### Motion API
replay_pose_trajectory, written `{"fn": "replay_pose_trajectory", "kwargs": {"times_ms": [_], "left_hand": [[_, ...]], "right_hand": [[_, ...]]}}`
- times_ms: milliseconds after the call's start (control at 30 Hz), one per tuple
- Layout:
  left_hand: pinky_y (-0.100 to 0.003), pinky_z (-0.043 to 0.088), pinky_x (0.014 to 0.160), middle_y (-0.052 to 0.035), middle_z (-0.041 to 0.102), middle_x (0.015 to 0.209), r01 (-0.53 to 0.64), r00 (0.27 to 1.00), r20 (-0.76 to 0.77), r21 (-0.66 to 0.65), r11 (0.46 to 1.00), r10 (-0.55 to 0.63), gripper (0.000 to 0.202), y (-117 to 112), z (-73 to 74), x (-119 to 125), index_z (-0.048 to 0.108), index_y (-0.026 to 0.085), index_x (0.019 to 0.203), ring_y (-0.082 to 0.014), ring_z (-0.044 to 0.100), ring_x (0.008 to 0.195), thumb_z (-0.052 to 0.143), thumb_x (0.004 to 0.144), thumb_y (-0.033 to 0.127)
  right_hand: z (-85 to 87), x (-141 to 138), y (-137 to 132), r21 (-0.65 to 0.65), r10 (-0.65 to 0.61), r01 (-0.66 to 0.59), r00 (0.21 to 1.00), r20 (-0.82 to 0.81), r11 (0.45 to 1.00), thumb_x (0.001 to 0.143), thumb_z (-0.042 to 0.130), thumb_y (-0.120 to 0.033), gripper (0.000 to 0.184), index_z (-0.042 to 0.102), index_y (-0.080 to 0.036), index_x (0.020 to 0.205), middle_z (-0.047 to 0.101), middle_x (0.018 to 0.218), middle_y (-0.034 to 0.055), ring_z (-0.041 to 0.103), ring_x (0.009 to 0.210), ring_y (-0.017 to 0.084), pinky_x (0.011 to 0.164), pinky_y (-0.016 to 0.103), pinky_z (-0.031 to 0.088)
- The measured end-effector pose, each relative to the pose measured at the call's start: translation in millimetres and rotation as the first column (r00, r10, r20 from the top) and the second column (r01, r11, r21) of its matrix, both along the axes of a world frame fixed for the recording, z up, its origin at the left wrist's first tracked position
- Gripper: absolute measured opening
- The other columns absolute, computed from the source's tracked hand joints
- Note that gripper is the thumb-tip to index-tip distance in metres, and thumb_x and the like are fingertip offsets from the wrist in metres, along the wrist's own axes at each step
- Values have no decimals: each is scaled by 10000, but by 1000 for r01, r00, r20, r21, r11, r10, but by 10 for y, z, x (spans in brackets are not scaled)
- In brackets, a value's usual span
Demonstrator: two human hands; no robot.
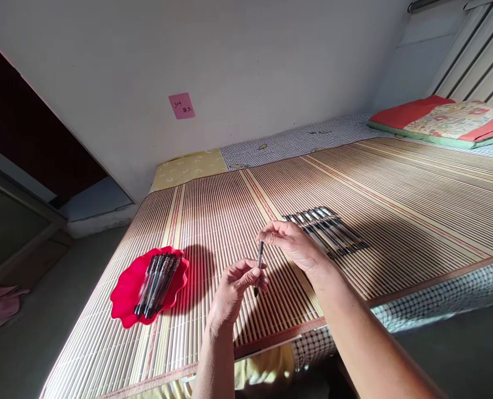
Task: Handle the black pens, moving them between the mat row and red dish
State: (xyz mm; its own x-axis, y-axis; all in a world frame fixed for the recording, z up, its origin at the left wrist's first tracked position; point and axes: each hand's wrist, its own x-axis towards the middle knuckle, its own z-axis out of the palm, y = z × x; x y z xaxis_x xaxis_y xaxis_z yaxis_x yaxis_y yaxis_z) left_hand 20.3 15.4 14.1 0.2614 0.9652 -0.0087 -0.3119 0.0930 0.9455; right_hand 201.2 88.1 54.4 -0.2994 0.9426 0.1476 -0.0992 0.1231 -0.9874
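Observation:
Between my two hands a slim dark pen [260, 256] is held nearly upright above the mat. My left hand [238, 282] pinches its lower part between thumb and fingers. At its top end, the fingertips of my right hand [290, 242] are closed on the same pen. Just beyond my right hand, a row of several black-and-clear pens [333, 230] lies side by side on the mat, partly hidden by that hand. To the left, a red scalloped plate [123, 288] holds several more such pens [158, 282] in a bunch.
A striped bamboo mat [213, 221] covers the bed, with checked cloth [450, 318] hanging at its front edge. A folded red and floral quilt [446, 122] lies at the far right. On the wall is a pink note [182, 106]. Floor shows at left.

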Motion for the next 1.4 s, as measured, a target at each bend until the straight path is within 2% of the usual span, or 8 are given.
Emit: {"fn": "replay_pose_trajectory", "kwargs": {"times_ms": [167,333,533,700,867,1067,1267,1400], "left_hand": [[-296,496,720,-50,712,768,-9,1000,9,-2,1000,9,250,-2,7,7,791,145,988,-149,646,658,762,902,378],[-305,519,718,-68,734,797,8,999,38,-19,1000,-7,247,9,15,27,782,148,913,-163,662,672,790,873,391],[-307,523,728,-72,746,786,20,999,38,-3,1000,-19,263,8,12,29,778,140,952,-165,675,673,768,894,397],[-336,530,769,-101,777,832,33,999,12,-5,999,-33,288,-2,5,28,759,132,920,-178,692,675,743,914,420],[-322,533,749,-79,773,798,25,999,32,-22,999,-24,249,10,8,31,715,148,800,-173,686,687,830,837,365],[-240,449,612,2,673,590,-97,995,-8,-24,995,97,366,44,-2,54,628,163,670,-108,580,555,956,666,327],[-311,516,776,-83,768,819,-15,999,-52,16,1000,16,351,-4,27,-13,737,139,930,-165,671,702,686,944,486],[-332,521,813,-114,785,851,48,996,-72,-1,999,-48,317,-18,24,-38,737,128,853,-187,689,736,719,928,435]], "right_hand": [[37,23,-36,28,116,-115,993,-31,993,877,731,-504,282,801,-238,938,772,1039,74,669,1024,221,953,375,492],[-5,18,-9,-9,68,-68,997,-22,998,768,838,-489,293,759,-215,834,755,875,33,664,881,195,940,378,500],[-15,30,-5,-1,121,-121,991,-49,993,853,754,-514,308,797,-227,955,772,1052,69,670,985,205,941,367,496],[-18,17,-10,-24,97,-98,995,-34,995,775,824,-487,274,780,-229,856,766,915,36,664,905,193,948,367,494],[20,-17,-48,-12,74,-74,997,0,997,788,819,-480,269,749,-223,824,738,878,29,651,871,182,912,346,497],[45,-80,-70,-10,139,-139,989,-45,990,814,801,-486,299,735,-194,821,722,847,29,650,845,176,915,352,489],[-62,-83,-27,-23,157,-160,982,-102,987,862,768,-442,271,733,-173,873,728,882,41,653,872,173,936,356,465],[-89,-77,-18,-26,155,-159,982,-106,987,883,745,-414,237,721,-178,869,731,888,41,658,866,174,937,361,464]]}}
